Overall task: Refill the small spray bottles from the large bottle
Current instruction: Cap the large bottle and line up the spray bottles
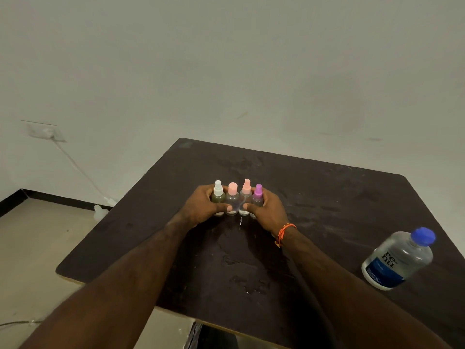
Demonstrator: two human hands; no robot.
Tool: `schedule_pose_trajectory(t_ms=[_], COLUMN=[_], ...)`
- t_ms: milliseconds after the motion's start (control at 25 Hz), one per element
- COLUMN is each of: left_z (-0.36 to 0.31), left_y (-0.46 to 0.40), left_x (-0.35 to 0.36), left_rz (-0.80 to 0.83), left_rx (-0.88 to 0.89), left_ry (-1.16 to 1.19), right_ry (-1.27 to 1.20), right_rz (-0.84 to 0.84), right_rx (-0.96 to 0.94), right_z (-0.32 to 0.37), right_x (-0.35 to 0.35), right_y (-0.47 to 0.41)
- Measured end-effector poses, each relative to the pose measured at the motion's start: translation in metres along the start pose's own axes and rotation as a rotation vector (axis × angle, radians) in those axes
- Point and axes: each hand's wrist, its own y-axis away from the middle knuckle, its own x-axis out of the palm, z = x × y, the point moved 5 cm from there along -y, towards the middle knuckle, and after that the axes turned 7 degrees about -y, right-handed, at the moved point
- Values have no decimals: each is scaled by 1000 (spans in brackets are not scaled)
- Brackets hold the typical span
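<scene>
Surface (327,197) edge nearest. Left hand (201,207) and right hand (268,211) clasp four small spray bottles (232,201) at 12 o'clock. Large bottle (398,259), 3 o'clock, capped: likely heavy, slick; grip mid-body.

On the dark table (327,187) four small spray bottles stand upright in a tight row, touching one another: a white-capped bottle (218,196), a pink-capped bottle (232,199), a second pink bottle with its nozzle bare (245,197) and a purple-capped bottle (258,196). The left hand (201,205) cups the row's left end, the right hand (268,210) its right end, thumbs across the front. An orange wristband (284,233) circles the right wrist. The large bottle (398,258) with a blue cap stands well apart at the table's right edge.
</scene>
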Motion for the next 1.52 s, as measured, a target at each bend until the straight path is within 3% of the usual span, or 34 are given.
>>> schedule_pose_trajectory(t_ms=[720,1160,1320,1400,1520], left_z=[32,37,35,19,-14], left_y=[-228,-213,-167,-137,-91], left_x=[-21,-15,-20,-17,-1], left_rz=[68,106,68,47,86], left_rx=[42,28,-78,-111,-28], left_ry=[-17,28,-194,-455,-849], right_ry=[35,-167,-152,-65,202], right_rz=[-59,11,6,-4,0], right_rx=[-51,20,100,119,58], right_z=[-13,-30,-28,-25,-16], right_x=[-13,-22,-31,-36,-47], right_y=[-203,-201,-165,-139,-94])
